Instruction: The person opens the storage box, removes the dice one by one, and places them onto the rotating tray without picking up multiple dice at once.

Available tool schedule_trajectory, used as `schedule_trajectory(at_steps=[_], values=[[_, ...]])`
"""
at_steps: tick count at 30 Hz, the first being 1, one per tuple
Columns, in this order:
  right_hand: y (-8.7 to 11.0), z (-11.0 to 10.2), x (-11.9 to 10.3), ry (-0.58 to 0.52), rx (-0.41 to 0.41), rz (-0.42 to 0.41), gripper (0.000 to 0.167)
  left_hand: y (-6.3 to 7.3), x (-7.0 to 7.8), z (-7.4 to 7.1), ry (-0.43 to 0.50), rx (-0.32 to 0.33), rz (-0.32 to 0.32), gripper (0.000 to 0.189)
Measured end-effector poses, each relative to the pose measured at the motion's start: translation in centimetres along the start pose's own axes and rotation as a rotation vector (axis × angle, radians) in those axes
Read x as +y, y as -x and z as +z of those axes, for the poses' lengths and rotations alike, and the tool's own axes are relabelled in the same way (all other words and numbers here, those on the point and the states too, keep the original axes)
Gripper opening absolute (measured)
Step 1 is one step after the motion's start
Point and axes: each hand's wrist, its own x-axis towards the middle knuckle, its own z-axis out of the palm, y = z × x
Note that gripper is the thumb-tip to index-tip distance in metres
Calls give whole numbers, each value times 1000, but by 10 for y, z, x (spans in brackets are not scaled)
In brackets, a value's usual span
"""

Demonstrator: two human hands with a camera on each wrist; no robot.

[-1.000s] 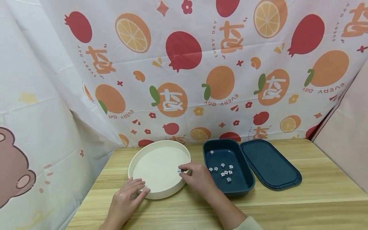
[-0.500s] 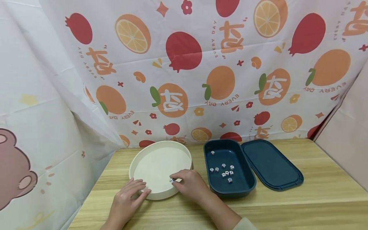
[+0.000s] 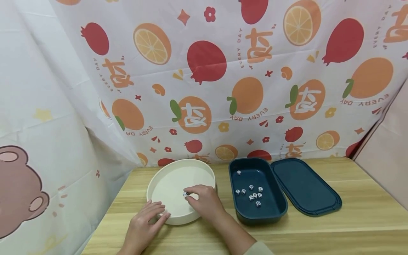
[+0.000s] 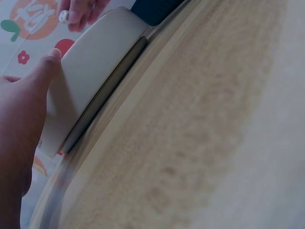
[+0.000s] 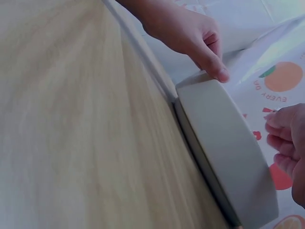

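Observation:
My right hand [image 3: 205, 200] pinches a small white die [image 3: 185, 194] with dark pips between thumb and fingers. It hovers above the inside of a round cream tray [image 3: 172, 219]; the left wrist view shows the die [image 4: 63, 17] higher than the rim. My left hand [image 3: 145, 223] rests at the tray's front left, fingers laid over the rim. In the right wrist view the thumb of the left hand [image 5: 183, 31] lies straight on the rim's edge. Several more dice [image 3: 255, 195] are scattered in a dark blue rectangular container [image 3: 276, 212], right of the tray.
A dark blue lid [image 3: 307, 187] lies flat just right of the container. Everything stands on a light wooden table [image 3: 318, 233]. Behind it hangs a fruit-printed cloth [image 3: 216, 106], with a pale cloth [image 3: 54, 106] at the left.
My right hand, with the die pinched, has moved left from the tray's right rim toward its middle. The left hand stays at the rim. The head view has shifted slightly.

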Motion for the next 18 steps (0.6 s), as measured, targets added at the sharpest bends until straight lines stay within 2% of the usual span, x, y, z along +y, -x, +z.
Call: schedule_trajectory(at_steps=[7,12,18], values=[[3,16,1,12,-117,121,19,0,0,0,-10,4,7,19],[3,21,2,54,-137,146,17,0,1,0,-10,-7,-1,20],[0,22,1,77,-203,198,13,-1,1,-1,-7,-9,-6,20]])
